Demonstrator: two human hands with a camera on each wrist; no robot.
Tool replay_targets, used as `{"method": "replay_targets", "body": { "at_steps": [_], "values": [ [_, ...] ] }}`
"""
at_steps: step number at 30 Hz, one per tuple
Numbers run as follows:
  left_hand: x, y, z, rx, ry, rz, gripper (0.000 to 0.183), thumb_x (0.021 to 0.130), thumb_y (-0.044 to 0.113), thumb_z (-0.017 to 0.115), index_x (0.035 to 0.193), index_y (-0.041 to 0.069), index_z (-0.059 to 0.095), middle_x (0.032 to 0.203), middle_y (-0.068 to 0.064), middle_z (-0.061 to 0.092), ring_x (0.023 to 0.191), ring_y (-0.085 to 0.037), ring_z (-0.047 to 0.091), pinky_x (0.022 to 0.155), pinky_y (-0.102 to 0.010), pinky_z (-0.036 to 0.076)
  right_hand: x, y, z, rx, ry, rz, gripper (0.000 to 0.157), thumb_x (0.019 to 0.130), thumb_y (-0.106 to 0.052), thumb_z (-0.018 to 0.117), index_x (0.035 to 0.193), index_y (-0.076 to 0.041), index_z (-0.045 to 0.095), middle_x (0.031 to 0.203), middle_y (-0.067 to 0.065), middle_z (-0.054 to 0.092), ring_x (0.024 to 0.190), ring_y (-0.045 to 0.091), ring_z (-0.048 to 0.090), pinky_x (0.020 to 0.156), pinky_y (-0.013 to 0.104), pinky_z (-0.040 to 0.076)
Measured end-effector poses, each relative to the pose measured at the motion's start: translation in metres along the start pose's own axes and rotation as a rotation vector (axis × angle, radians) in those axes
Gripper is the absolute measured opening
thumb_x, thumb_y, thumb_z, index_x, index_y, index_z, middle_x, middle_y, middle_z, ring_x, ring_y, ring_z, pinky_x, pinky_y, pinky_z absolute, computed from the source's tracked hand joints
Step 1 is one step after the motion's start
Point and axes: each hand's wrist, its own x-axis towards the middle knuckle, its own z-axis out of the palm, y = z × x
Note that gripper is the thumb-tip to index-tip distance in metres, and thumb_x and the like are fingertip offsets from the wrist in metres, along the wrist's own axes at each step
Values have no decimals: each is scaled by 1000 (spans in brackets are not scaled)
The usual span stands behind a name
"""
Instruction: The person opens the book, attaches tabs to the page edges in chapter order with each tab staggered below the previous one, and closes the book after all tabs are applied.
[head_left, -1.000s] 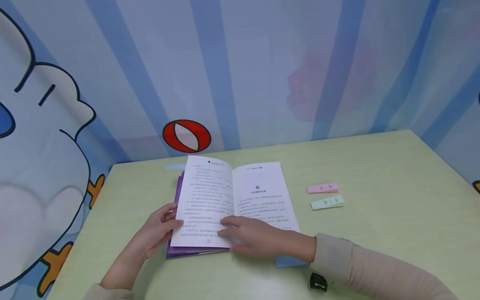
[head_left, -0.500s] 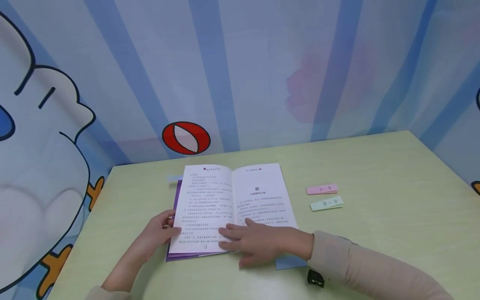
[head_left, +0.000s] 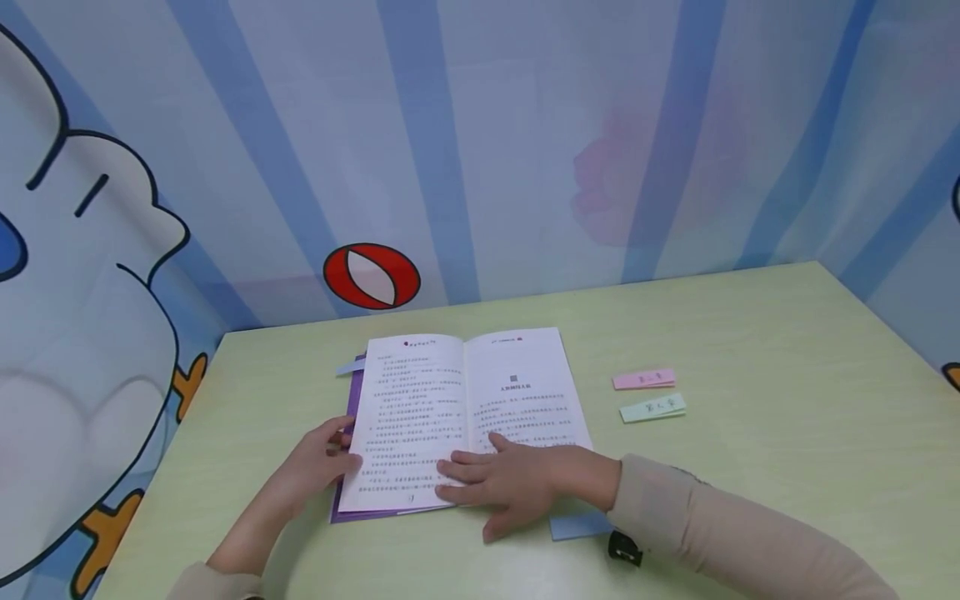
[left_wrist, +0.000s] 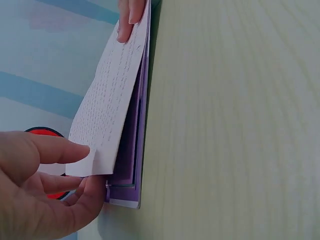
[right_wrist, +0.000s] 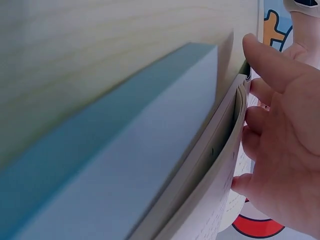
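the open, purple-covered, white-paged paper book (head_left: 416,417) lies on the pale-green, wood-grained bench (head_left: 765,400), fold running near-to-far; the left hand (head_left: 311,467) pinches its left edge, the right hand (head_left: 517,483) lies spread across the fold's near end.

White pages (head_left: 412,400), purple cover (left_wrist: 125,193), pink slip (head_left: 643,379), green slip (head_left: 652,408), blue-striped backdrop (head_left: 517,150)

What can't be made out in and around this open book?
Head view: open book, lower right page partly covered by the right hand.
Head view: page print, too small to read.
Head view: blue slip, one end behind the right sleeve.
Head view: left sleeve, cut off by the bottom edge.
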Motion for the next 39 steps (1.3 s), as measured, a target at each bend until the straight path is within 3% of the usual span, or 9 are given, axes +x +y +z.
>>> {"method": "replay_targets", "body": {
  "at_steps": [7, 11, 15, 18, 22, 25, 30, 34, 39],
  "values": [
    [11, 16, 2, 219, 37, 127, 56, 90, 10, 57, 139, -5, 34, 120, -24, 43, 99, -30, 44, 77, -36, 43, -1, -1, -2, 27, -23, 2, 68, 93, -46, 49, 150, -26, 18, 156, -2, 5, 142, 14, 1, 109, 57, 8],
    [17, 30, 16, 338, 64, 284, 49, 92, 15, 56, 137, 1, 41, 130, -24, 42, 115, -36, 43, 93, -49, 40, -1, 0, -2, 38, -18, -9, 68, 93, -45, 50, 150, -25, 18, 156, -1, 6, 142, 14, 1, 109, 58, 8],
    [18, 44, 36, 463, -33, 518, 50, 96, 24, 52, 140, 5, 41, 145, -19, 33, 134, -36, 29, 105, -54, 27, 0, 1, -2, 35, -14, -25, 68, 93, -45, 49, 150, -23, 18, 156, 0, 6, 142, 15, 0, 108, 58, 9],
    [19, 52, 49, 563, -121, 617, 53, 98, 27, 47, 143, 5, 35, 151, -15, 24, 138, -33, 20, 108, -51, 22, 0, 1, -1, 25, -14, -31, 68, 93, -45, 49, 150, -22, 18, 156, 0, 4, 141, 14, -1, 108, 58, 9],
    [21, 58, 60, 639, -175, 609, 54, 99, 27, 44, 145, 2, 29, 153, -15, 19, 140, -31, 14, 109, -48, 20, 2, 1, -1, 19, -13, -31, 69, 93, -46, 49, 150, -22, 17, 156, -1, 4, 141, 12, -2, 108, 58, 9],
    [21, 61, 64, 690, -179, 573, 55, 99, 27, 43, 145, 2, 28, 153, -15, 18, 140, -31, 14, 105, -55, 23, 2, 0, -1, 24, -15, -29, 70, 93, -46, 49, 150, -22, 18, 156, 0, 5, 141, 13, -1, 108, 59, 8],
    [23, 66, 68, 797, -172, 570, 54, 100, 27, 41, 145, 1, 27, 152, -16, 20, 138, -33, 18, 96, -64, 31, 1, 0, -2, 23, -24, -10, 70, 92, -47, 51, 150, -22, 19, 156, 0, 7, 141, 13, -1, 108, 60, 8],
    [25, 68, 69, 845, -181, 592, 53, 100, 27, 40, 144, -2, 28, 151, -17, 21, 138, -32, 19, 105, -52, 28, 1, -1, -2, 16, -25, -6, 71, 92, -47, 51, 150, -22, 19, 156, 0, 7, 141, 13, -1, 108, 59, 8],
    [26, 70, 67, 836, -216, 591, 55, 101, 27, 39, 144, -3, 25, 152, -17, 19, 140, -30, 16, 112, -41, 17, 0, -4, -2, 22, -39, 1, 74, 91, -47, 52, 150, -21, 17, 156, -1, 6, 141, 12, -3, 108, 59, 6]
  ]
}}
